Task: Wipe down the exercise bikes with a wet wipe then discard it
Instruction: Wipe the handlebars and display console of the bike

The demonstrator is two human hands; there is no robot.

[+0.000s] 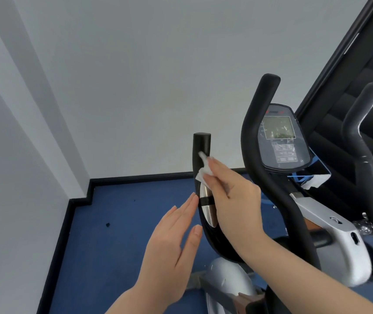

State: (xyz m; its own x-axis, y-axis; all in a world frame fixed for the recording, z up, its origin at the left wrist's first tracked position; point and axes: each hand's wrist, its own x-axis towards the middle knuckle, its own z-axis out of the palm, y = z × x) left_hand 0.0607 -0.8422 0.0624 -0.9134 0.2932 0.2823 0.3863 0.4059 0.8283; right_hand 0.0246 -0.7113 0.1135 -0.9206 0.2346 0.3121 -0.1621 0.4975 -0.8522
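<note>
A black and silver exercise bike [330, 232] fills the right half of the view. Its left handlebar [201, 146] rises upright at the centre, with a steel sensor plate lower down. My right hand [233, 200] pinches a crumpled white wet wipe [204, 172] and presses it against this handlebar just above the plate. My left hand [172, 241] hovers with straight fingers just left of the handlebar, fingertips near the plate, holding nothing. The right handlebar [260, 137] curves up in front of the console [282, 137].
A second bike's black handlebar [360, 123] stands at the far right before a dark window frame. A white cloth or paper [314, 181] lies beyond the console. Blue carpet [117, 223] and a black skirting board meet grey walls to the left.
</note>
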